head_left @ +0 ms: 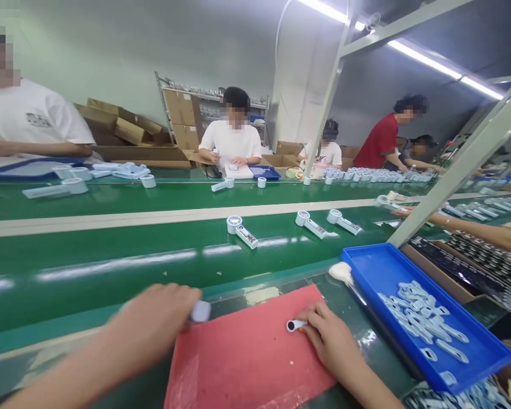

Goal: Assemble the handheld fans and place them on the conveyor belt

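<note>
My right hand pinches a small light-blue plastic part over the red mat. The part's round end carries a dark disc, and the fingers hide its other end. At the mat's left edge, my left hand is closed and smeared by motion. A pale grey piece juts out from its fingers; the rest is covered. Beyond the hands, a round-headed device with a flat handle lies on the green conveyor belt.
To the right, a blue tray holds several light-blue parts. A dark rod with a white end lies along it. A slanted metal post rises behind. Co-workers sit across the belt; another person's arm reaches in from the right.
</note>
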Demonstrator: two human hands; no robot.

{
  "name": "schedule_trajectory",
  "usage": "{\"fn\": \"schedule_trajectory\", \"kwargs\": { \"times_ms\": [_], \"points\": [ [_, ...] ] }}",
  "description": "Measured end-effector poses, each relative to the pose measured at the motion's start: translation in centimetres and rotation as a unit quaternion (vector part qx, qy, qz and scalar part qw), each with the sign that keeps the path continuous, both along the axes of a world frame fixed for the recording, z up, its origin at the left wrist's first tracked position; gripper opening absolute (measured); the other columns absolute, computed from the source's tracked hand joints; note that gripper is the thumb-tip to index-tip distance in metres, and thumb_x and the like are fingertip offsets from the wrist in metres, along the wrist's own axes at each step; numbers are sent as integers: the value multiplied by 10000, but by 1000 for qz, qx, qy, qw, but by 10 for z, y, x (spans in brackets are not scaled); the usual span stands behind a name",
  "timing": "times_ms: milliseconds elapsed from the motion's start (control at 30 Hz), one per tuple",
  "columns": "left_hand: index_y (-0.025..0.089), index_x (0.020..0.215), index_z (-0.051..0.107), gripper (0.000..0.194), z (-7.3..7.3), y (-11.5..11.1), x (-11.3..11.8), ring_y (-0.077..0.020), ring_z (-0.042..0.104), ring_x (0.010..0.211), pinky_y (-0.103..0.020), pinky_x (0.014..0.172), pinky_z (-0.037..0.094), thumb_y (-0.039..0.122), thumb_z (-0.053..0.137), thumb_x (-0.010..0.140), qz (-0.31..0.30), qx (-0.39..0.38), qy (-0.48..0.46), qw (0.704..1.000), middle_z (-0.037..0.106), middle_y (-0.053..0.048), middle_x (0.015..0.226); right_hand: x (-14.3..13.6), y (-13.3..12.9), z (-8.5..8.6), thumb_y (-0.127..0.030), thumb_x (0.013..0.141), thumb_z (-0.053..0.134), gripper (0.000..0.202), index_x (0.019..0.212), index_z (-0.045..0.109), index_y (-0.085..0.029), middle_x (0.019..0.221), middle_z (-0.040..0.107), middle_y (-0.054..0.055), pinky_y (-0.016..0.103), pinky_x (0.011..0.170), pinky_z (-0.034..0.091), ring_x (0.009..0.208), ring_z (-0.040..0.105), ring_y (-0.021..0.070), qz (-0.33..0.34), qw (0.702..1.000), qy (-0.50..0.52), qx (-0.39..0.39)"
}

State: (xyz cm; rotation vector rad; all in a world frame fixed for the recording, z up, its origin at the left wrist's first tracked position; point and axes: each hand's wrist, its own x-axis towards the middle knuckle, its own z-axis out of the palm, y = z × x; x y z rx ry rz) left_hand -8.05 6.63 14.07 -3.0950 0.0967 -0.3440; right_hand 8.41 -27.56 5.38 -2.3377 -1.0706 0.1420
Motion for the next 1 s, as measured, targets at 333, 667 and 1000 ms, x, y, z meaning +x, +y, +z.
{"fn": "schedule_trajectory", "kwargs": {
  "times_ms": [333, 667, 1000],
  "points": [
    [191, 1064, 633, 329, -26, -116, 34, -313, 620, 986, -429, 853, 461, 399, 755, 840, -86, 17, 119, 989, 676, -97, 1048, 3, -9, 20, -258, 974, 467, 240, 1117, 656, -221, 1097, 722, 63, 340, 854, 511, 968, 680, 207, -29, 996, 30, 81],
    [204, 1146, 622, 342, -44, -99, 10, -280, 523, 1091, -456, 952, 453, 485, 499, 995, -62, -142, 77, 985, 600, -97, 1153, -54, 40, 50, -268, 983, 493, 210, 1088, 656, -189, 1025, 698, 76, 352, 766, 506, 892, 651, 219, 106, 994, -10, -4],
    [210, 1062, 646, 226, -49, -101, 9, -222, 575, 1050, -413, 944, 488, 271, 433, 1016, -88, -291, 43, 952, 669, -60, 1076, -60, 47, 49, -292, 1010, 524, 184, 984, 679, -198, 947, 655, 55, 369, 824, 484, 909, 612, 216, 90, 996, -4, -11]
  ]
}}
